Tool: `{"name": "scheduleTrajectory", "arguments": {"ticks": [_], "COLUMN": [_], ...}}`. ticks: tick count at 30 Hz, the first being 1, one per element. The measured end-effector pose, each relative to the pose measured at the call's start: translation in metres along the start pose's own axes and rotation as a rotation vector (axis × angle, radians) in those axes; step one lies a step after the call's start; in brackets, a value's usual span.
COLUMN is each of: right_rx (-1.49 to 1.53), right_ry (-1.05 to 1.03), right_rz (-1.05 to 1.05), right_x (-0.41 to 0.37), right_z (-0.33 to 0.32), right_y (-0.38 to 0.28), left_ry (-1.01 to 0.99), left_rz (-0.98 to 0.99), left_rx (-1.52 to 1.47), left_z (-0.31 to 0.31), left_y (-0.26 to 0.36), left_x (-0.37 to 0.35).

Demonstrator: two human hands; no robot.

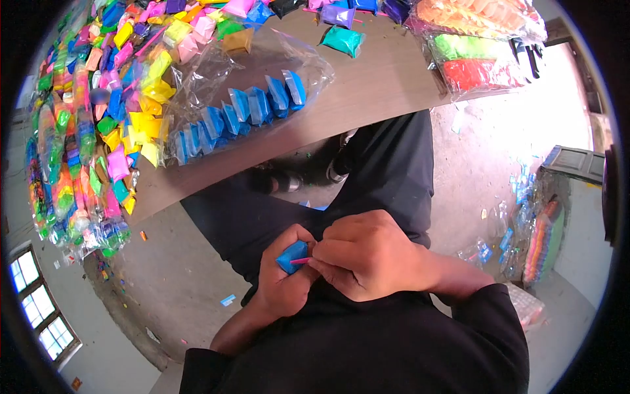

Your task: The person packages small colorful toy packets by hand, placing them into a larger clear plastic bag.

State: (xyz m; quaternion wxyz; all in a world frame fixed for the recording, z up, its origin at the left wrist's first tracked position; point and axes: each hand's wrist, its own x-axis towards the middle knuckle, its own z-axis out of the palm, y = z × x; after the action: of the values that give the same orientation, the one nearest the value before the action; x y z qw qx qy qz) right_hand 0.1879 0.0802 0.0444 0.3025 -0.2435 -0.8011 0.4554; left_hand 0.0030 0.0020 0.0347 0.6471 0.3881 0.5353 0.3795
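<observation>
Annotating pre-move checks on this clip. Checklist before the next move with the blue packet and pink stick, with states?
1. Blue packet gripped in left hand: ok.
2. Pink stick pinched in right hand: ok.
3. Stick's free end reaches the packet: ok.
4. Packet sealed or open: cannot tell, the fingers cover its edges.
5. Both hands in clear view, held over the lap and off the table: ok.
6. Clear bag of blue packets lying flat on the table: ok.

Packet in L hand, table ahead (bags atop)
</observation>
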Motion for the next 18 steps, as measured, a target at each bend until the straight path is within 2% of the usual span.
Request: {"name": "scheduleTrajectory", "arguments": {"ticks": [4,9,13,16,18], "right_rx": [0.018,0.01,0.005,0.037,0.079], "right_ry": [0.039,0.002,0.065,-0.015,-0.163], "right_rz": [-0.127,-0.154,-0.161,-0.154,-0.109], "right_x": [0.001,0.003,0.004,0.001,-0.003], "right_z": [0.002,-0.001,0.003,-0.003,-0.008], "right_y": [0.006,0.011,0.015,0.013,0.012], "left_ry": [-0.046,-0.111,-0.159,-0.187,-0.248], "left_rz": [-0.039,-0.271,-0.264,-0.288,-0.303], "left_rx": [0.003,-0.058,-0.058,-0.088,-0.042], "left_z": [-0.003,0.001,0.0,0.0,0.001], "left_y": [0.001,0.018,0.019,0.014,0.013], "left_x": [-0.002,-0.004,-0.004,-0.009,-0.013]}}
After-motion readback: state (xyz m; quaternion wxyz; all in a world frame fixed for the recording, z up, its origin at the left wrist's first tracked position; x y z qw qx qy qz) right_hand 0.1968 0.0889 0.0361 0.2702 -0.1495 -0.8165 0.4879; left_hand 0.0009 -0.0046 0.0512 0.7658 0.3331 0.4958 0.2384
